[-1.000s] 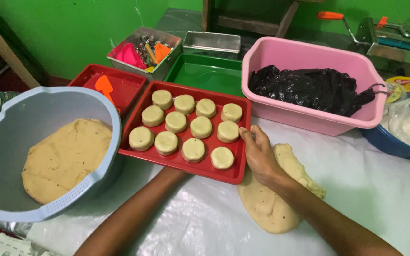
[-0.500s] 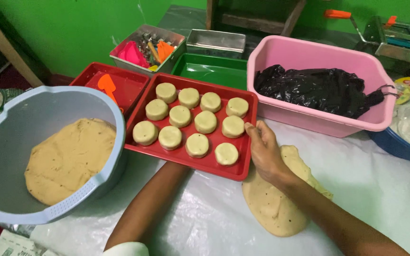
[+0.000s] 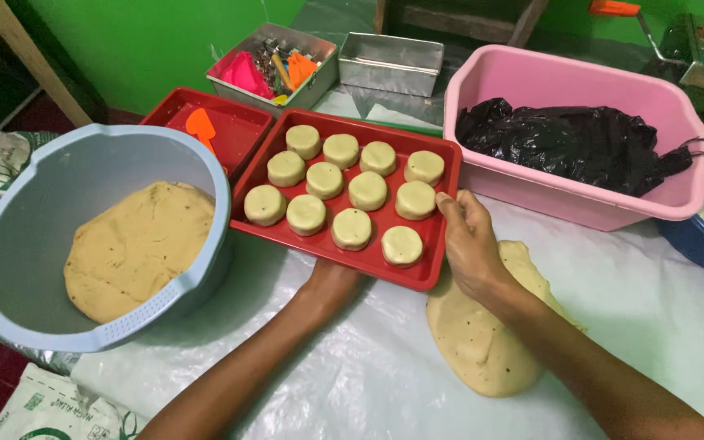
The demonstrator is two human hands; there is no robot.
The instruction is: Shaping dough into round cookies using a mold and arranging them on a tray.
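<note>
A red rectangular tray (image 3: 332,128) carries several round pale dough pieces (image 3: 367,190) in rows. My left hand (image 3: 332,281) is under the tray's near edge, with its fingers hidden beneath it. My right hand (image 3: 468,240) grips the tray's right rim with the fingers curled over the edge. Under my right wrist a flattened sheet of speckled dough (image 3: 482,338) lies on the white plastic table cover (image 3: 368,375).
A grey-blue bowl (image 3: 22,301) with a slab of dough (image 3: 136,248) stands left of the tray. Behind are a second red tray (image 3: 230,134), a metal tin of coloured cutters (image 3: 275,65), an empty metal tin (image 3: 389,63) and a pink tub (image 3: 580,208) holding a black plastic bag (image 3: 568,143).
The tray of dough pieces has shifted slightly right and nearer with both hands on it. My left hand has slid further under its near edge.
</note>
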